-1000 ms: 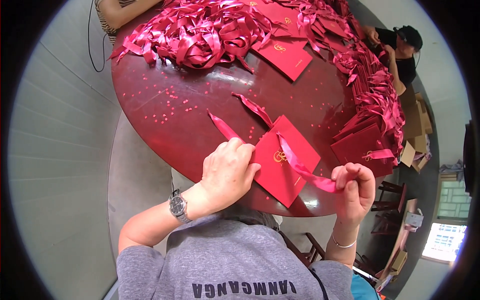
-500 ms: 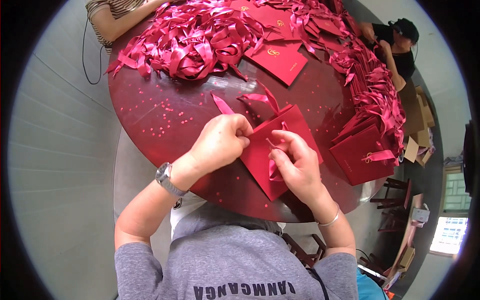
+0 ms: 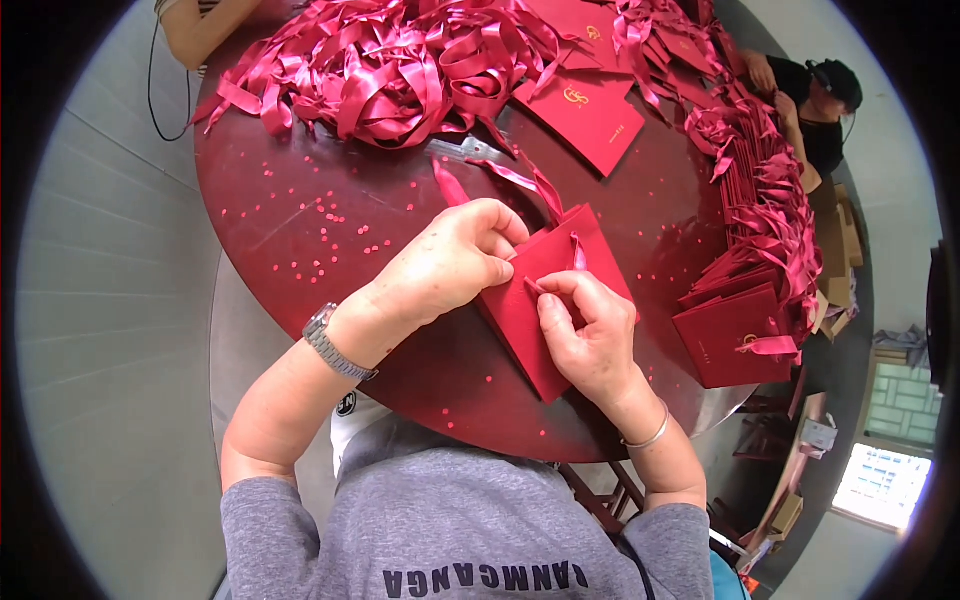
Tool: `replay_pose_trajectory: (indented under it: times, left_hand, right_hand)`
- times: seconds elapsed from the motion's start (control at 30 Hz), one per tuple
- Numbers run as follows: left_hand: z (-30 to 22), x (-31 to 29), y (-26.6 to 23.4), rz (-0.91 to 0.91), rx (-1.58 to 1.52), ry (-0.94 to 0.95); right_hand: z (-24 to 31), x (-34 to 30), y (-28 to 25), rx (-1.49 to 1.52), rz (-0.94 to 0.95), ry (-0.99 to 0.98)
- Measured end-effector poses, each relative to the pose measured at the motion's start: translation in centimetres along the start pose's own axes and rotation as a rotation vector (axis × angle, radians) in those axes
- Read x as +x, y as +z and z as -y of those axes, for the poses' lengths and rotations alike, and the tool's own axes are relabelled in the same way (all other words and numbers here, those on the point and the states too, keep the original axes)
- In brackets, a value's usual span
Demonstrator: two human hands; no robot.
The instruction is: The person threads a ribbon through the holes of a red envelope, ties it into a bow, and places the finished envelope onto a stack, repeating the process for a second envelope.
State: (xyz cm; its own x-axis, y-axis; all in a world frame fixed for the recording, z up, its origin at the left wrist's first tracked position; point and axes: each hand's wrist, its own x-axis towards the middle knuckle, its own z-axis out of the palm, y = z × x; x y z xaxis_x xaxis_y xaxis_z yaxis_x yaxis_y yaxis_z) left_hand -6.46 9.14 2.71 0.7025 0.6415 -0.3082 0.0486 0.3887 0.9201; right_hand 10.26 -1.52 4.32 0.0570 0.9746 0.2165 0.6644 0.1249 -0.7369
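Note:
A red paper gift bag (image 3: pixel 525 345) lies tilted on the dark red round table in front of me. At its upper left edge, my left hand (image 3: pixel 445 255) is closed, thumb against the bag; what lies inside the curled fingers is partly hidden. My right hand (image 3: pixel 592 330) rests over the bag's front, thumb and forefinger pinching the tip of a red ribbon (image 3: pixel 533 286). Part of a ribbon loop (image 3: pixel 579 250) shows above those fingers. Beyond the bag's far edge stretches another satin ribbon (image 3: pixel 535 185), and a ribbon end (image 3: pixel 449 184) sticks out past my left hand.
A big heap of red ribbons (image 3: pixel 400 80) covers the table's far left. Flat red bags (image 3: pixel 590 125) lie behind. A row of ribboned bags (image 3: pixel 735 340) lines the right edge. Small red dots (image 3: pixel 325 220) are scattered about. Two other people (image 3: pixel 825 110) sit at the table.
The view has shifted slightly. My right fingers have moved to the left across the bag, toward my left hand, with the ribbon tip pinched. The ribbon that hung below them is out of sight.

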Motion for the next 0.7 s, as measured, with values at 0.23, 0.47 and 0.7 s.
replay_pose_trajectory:
  times: [0.23, 0.47, 0.7]
  left_hand:
    - [0.4, -0.5, -0.1, 0.027, -0.095, 0.057]
    - [0.6, -0.8, -0.2, 0.017, -0.028, 0.089]
    - [1.2, -0.8, 0.4, -0.059, 0.177, 0.198]
  right_hand:
    - [-0.6, 0.2, 0.3, 0.003, 0.006, -0.098]
    - [-0.4, 0.2, 0.7, -0.019, -0.022, -0.049]
    - [0.3, 0.5, 0.7, -0.116, -0.048, 0.002]
